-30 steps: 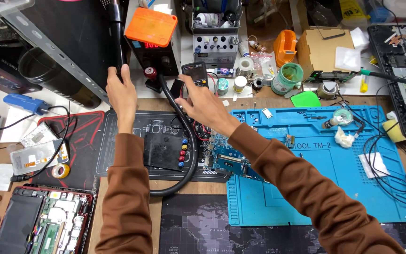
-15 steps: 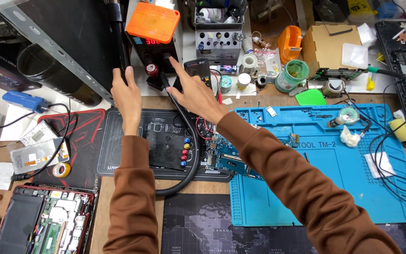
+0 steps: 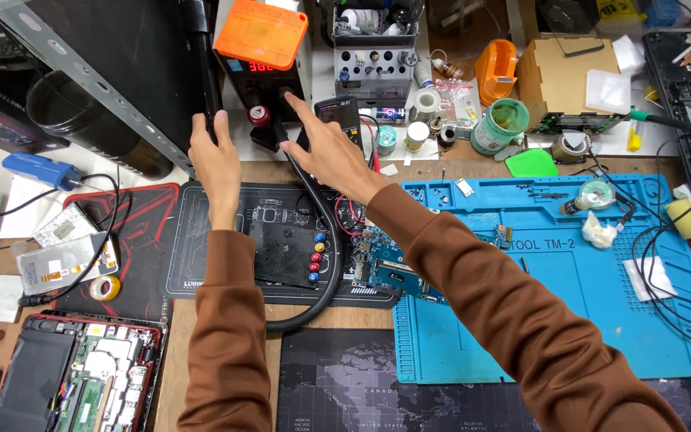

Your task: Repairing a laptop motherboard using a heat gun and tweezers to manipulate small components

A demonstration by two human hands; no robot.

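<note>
Head view: orange-topped station with red display; left hand wrapped on black handpiece; right hand, fingers spread, touches station's knob.

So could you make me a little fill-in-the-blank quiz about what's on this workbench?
1. The right hand points a finger at a ____ knob on the black station.
2. The station's lid is ____.
3. The left hand grips a ____ handle.
4. The big work mat is ____.

Missing words: black; orange; black; blue.
</note>
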